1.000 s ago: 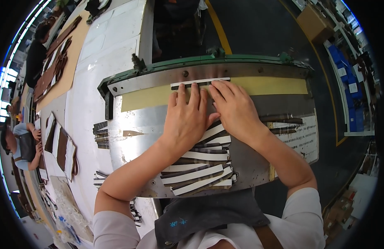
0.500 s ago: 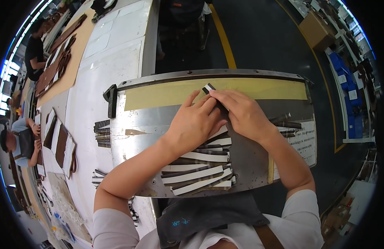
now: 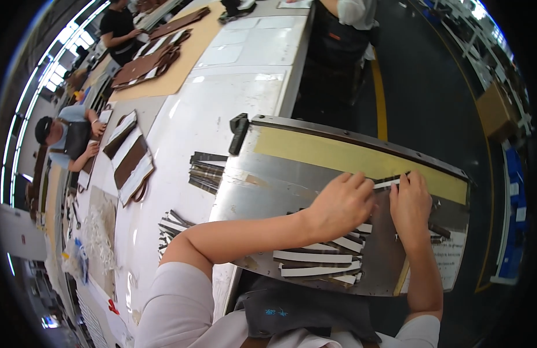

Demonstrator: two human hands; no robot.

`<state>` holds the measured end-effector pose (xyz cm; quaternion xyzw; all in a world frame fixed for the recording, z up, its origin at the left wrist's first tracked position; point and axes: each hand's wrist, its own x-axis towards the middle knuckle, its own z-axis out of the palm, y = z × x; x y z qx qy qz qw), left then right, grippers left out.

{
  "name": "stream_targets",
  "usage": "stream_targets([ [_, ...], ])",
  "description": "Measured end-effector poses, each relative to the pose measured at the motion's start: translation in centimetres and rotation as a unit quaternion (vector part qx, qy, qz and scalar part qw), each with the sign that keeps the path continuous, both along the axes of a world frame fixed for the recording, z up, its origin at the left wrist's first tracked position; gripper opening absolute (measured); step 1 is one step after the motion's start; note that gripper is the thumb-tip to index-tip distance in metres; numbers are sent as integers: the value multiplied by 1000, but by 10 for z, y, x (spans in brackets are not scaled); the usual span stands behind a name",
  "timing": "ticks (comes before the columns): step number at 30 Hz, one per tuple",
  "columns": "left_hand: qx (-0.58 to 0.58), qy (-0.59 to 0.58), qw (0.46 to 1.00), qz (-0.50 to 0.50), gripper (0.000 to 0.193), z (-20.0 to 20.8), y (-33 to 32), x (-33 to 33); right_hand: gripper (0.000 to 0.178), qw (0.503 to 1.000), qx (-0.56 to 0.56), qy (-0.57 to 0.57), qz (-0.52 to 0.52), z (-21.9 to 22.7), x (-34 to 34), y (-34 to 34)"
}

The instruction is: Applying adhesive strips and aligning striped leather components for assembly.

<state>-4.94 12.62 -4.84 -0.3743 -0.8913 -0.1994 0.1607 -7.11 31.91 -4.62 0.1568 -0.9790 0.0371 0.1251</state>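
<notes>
- The left hand [image 3: 343, 203] is closing its fingers on one end of a short black-and-white strip [image 3: 387, 184].
- The right hand [image 3: 411, 200] is pinching the other end, the two hands staying just apart with the strip bridging the gap.
- The strip is showing near the near edge of a yellow band [image 3: 332, 152]; whether it is touching the surface below, one cannot tell.
- The band is running along the far side of a metal plate [image 3: 245, 203].
- A pile of similar strips [image 3: 320, 256] is lying on the plate, nearer the body.
- Dark strips [image 3: 207, 172] are resting on the white counter [image 3: 181, 133], left of the plate.
</notes>
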Motion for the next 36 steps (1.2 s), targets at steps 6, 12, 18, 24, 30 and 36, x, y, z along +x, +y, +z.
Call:
stream_targets([
  [6, -22, 61, 998, 22, 47, -25, -3, -12, 27, 992, -86, 25, 86, -9, -1, -19],
  [12, -80, -27, 995, 59, 47, -20, -5, -13, 31, 980, -110, 42, 162, -15, -4, -20],
  [18, -119, 30, 992, 37, 41, -18, -8, -13, 41, 991, -32, 69, 106, -15, -1, -20],
  [24, -88, 20, 994, 53, 44, -15, -17, -17, 43, 992, -55, 31, 105, -9, -3, -31],
  [30, -108, 35, 988, 102, 53, -19, -22, -29, 42, 981, -95, 41, 161, -22, -6, -27],
  [36, -106, 40, 985, 129, 54, -20, -20, -26, 41, 969, -135, 13, 204, -19, -10, -27],
])
